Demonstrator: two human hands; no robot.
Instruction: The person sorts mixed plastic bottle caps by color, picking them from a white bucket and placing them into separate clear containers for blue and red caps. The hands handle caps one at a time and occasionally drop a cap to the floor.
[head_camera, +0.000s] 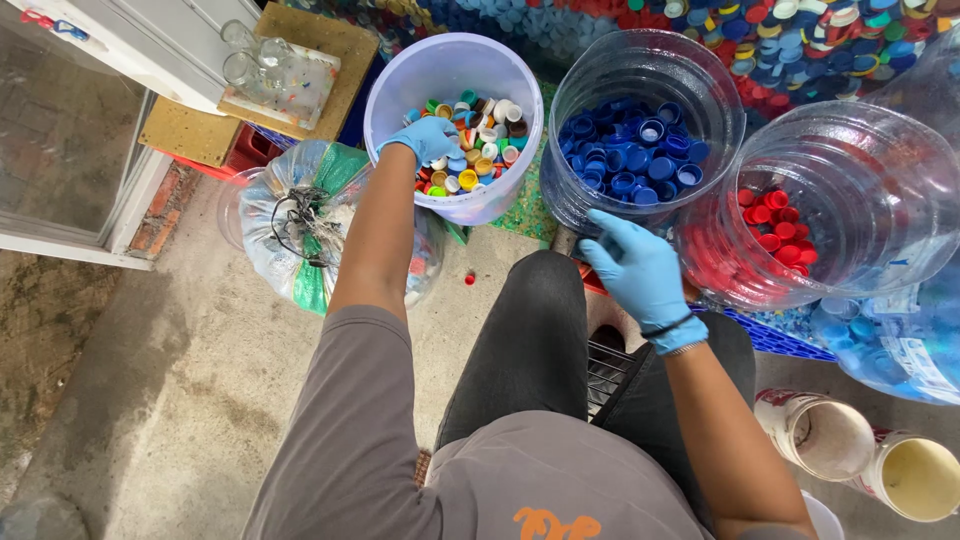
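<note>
Our left hand (430, 136), blue-gloved, is down in the white bucket (398, 80) at 12 o'clock, fingers curled into the mixed-colour caps (478, 145); we can't tell if it's actually pinching one. Our right hand (640, 268), also gloved, sits loosely open at 2 o'clock, holding nothing, by the near rim of the clear jug of blue caps (632, 160). Clear jug of red caps (778, 225) is at 3 o'clock. One stray red cap (469, 278) lies on the concrete floor (190, 380), just below the bucket.
</note>
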